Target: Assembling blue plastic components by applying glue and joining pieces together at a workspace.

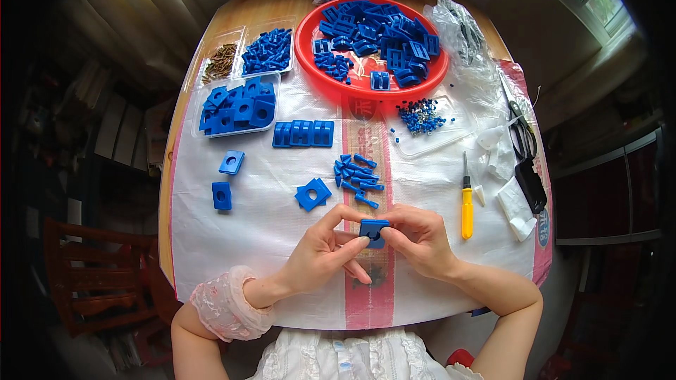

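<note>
Between both hands, above the striped table cover, is a blue square plastic piece (373,231) with a hole in its face. My left hand (331,246) pinches its left side with thumb and forefinger, the lower fingers stretched beneath it. From the right, my right hand (419,239) grips the piece's other side between thumb and fingers. Just beyond lie small blue plastic pegs (360,176) in a loose pile. Left of them is a small stack of blue square plates (313,195) with round holes. Whether the held piece is one part or several pressed together, I cannot tell.
A red round tray (301,56) of blue parts stands at the back. Clear boxes (276,116) of plates, pegs and screws (224,60) sit at the left. A yellow-handled screwdriver (467,214), scissors (522,134) and tiny blue beads (420,117) lie at the right.
</note>
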Demonstrator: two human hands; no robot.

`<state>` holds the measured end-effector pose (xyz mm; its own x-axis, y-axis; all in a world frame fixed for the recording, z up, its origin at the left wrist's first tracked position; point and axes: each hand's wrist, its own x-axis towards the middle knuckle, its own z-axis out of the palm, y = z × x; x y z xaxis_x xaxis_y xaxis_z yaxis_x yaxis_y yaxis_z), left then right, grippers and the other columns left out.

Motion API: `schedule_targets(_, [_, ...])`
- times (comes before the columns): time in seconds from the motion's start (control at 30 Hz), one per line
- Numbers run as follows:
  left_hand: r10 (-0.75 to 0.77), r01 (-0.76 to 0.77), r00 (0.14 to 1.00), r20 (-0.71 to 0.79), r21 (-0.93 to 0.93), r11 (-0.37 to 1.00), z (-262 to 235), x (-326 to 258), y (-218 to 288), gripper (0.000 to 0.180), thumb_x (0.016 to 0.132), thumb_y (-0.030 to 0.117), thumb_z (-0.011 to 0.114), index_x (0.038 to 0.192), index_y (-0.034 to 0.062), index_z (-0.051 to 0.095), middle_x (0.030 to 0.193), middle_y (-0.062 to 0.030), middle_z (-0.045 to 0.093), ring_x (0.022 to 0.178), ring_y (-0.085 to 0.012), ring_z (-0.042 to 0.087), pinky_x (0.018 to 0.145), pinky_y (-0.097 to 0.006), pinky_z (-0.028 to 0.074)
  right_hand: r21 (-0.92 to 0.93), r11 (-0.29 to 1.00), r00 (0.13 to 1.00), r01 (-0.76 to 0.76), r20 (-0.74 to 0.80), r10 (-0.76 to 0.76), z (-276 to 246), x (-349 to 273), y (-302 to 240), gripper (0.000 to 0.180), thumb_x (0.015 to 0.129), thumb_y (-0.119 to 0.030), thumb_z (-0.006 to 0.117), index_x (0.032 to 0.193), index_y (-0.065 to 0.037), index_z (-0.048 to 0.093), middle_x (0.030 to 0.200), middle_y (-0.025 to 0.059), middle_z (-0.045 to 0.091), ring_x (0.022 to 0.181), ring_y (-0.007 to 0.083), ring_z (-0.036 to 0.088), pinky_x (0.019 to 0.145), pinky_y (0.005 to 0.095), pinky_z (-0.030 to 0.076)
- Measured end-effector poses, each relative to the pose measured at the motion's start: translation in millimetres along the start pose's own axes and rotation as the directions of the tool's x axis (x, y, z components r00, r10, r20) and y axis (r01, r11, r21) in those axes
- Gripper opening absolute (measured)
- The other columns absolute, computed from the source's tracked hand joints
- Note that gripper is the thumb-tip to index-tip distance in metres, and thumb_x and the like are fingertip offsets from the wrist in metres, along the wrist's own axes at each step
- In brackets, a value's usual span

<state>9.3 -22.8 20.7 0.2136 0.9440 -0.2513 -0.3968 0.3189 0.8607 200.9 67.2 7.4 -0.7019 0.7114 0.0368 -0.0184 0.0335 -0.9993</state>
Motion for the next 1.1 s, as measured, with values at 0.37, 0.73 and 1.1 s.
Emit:
schedule_targets(0.37, [-0.029, 0.029, 1.000, 0.009, 0.032, 0.999, -0.2, -1.2, 4.8, 0.026, 0.099, 0.007, 0.049, 0.122, 0.0049, 0.037, 0.104, -0.0169, 0.067, 0.070, -0.0236, 0.071, 0.060, -0.027, 0.059, 0.091, 0.993, 0.997, -0.075, 0.031, 0.073, 1.1, 0.3, -5.5, 0.016, 0.089, 0.002, 0.060, 0.104, 0.004, 0.066, 0.090, 0.0052, 0.061, 0.073, 0.0076, 0.057, 0.062, 0.0218, 0.047])
schedule_targets(0.73, [-0.015, 0.016, 1.000, -0.008, 0.046, 0.999, -0.2, -1.6, 5.9, 0.026, 0.098, 0.006, 0.049, 0.122, 0.0040, 0.038, 0.102, -0.0155, 0.068, 0.069, -0.0223, 0.071, 0.059, -0.026, 0.058, 0.074, 0.993, 0.995, -0.096, 0.046, 0.093, 0.8, 0.8, -6.4, 0.014, 0.090, 0.001, 0.060, 0.103, 0.004, 0.065, 0.088, 0.0031, 0.062, 0.075, 0.0051, 0.056, 0.061, 0.0209, 0.047])
schedule_targets(1.1, [-0.032, 0.032, 0.999, -0.003, 0.081, 0.996, -0.1, -1.5, 3.2, 0.026, 0.097, 0.005, 0.049, 0.121, 0.0041, 0.039, 0.103, -0.0161, 0.068, 0.069, -0.0215, 0.071, 0.057, -0.025, 0.058, 0.042, 0.996, 0.996, -0.083, 0.035, 0.082, 0.6, 0.8, -4.8, 0.012, 0.089, 0.000, 0.062, 0.100, 0.003, 0.065, 0.086, 0.0030, 0.063, 0.071, 0.0045, 0.056, 0.058, 0.0205, 0.045])
